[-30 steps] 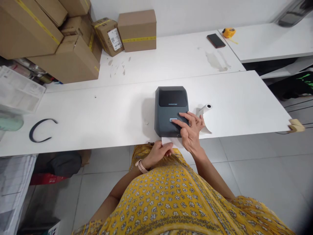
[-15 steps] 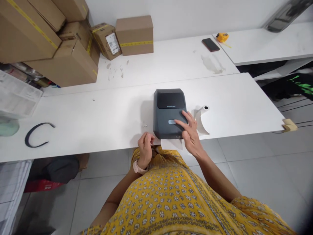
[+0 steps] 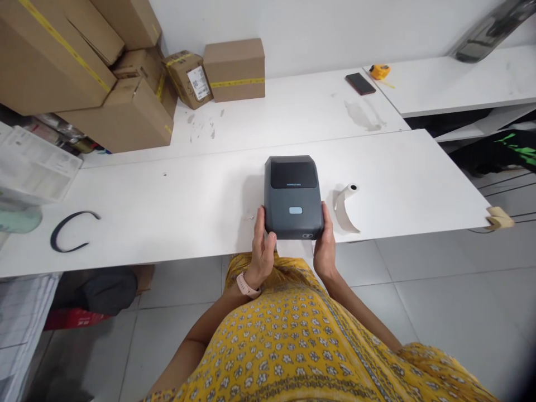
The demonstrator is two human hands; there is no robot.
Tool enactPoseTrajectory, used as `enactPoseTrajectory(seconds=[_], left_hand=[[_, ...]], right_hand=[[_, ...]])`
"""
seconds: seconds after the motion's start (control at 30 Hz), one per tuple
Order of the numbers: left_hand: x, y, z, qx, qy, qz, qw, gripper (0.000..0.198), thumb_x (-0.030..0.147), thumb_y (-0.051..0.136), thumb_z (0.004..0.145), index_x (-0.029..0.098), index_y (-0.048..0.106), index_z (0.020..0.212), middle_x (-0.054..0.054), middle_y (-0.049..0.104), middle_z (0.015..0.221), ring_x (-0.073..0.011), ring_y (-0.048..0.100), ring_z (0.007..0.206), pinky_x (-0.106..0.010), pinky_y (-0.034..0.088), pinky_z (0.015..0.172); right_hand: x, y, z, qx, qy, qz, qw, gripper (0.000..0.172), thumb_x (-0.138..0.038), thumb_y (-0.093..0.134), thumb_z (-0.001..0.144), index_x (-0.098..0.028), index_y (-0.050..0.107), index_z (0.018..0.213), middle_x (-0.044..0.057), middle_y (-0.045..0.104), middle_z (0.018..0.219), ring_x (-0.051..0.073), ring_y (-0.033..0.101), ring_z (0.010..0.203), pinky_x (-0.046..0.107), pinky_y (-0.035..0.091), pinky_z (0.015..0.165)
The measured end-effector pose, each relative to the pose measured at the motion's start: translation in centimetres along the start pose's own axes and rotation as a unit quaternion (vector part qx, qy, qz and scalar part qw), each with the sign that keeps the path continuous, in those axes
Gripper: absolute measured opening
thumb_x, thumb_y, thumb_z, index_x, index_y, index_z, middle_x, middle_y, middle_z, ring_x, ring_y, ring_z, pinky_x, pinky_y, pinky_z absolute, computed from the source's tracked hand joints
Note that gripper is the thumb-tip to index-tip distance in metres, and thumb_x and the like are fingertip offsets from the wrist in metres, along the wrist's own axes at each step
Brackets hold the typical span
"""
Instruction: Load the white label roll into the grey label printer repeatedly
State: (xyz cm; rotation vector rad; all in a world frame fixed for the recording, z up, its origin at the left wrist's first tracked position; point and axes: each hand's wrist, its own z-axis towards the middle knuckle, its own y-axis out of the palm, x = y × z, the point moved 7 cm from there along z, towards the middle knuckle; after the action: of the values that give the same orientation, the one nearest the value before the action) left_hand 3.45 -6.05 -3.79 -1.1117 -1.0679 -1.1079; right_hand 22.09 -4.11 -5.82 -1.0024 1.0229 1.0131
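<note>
A dark grey label printer (image 3: 292, 218) with a black window and a pale blue button is at the table's front edge, between my two hands. My left hand (image 3: 263, 245) grips its lower left corner, thumb along the front and fingers at the side. On the opposite side, my right hand (image 3: 325, 245) wraps round the lower right corner, its fingertips partly hidden. Below the printer's front a strip of white paper (image 3: 294, 248) hangs past the edge. To the right lies a small paper roll (image 3: 352, 188) with its end uncurled.
Cardboard boxes (image 3: 235, 70) stand along the wall and at the back left. A black headband (image 3: 54, 237) lies at the left. Farther back are a phone (image 3: 360, 84) and a yellow tape measure (image 3: 379, 71). The white table (image 3: 188, 212) ends just before my body.
My right hand has left the button and moved down to the printer's right side. My left hand has come up from the table edge onto its left side.
</note>
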Motion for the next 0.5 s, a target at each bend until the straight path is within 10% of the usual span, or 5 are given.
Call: enactPoseTrajectory(seconds=[0.3,0.5], left_hand=[[1.2,-0.4,0.9,0.013,0.053,-0.016,0.998,0.059,0.049,0.032,0.106,0.032,0.028,0.163,0.001,0.022,0.173,-0.0246,0.016,0.161,-0.044,0.014,0.134],[4.4,-1.7,5.1,0.048,0.142,-0.080,0.986,0.059,0.055,0.029,0.106,0.033,0.030,0.160,-0.005,0.046,0.162,-0.0251,0.038,0.153,-0.048,0.031,0.128]], right_hand=[[-2.4,-0.1,0.3,0.002,0.016,0.012,1.000,0.068,-0.069,0.028,0.100,-0.039,0.027,0.162,-0.001,0.029,0.171,0.029,0.023,0.160,0.060,0.016,0.131],[-8.0,-0.6,5.5,0.009,-0.195,-0.109,0.975,0.077,-0.076,0.017,0.096,-0.037,0.025,0.162,0.003,0.034,0.167,0.034,0.029,0.156,0.063,0.024,0.127]])
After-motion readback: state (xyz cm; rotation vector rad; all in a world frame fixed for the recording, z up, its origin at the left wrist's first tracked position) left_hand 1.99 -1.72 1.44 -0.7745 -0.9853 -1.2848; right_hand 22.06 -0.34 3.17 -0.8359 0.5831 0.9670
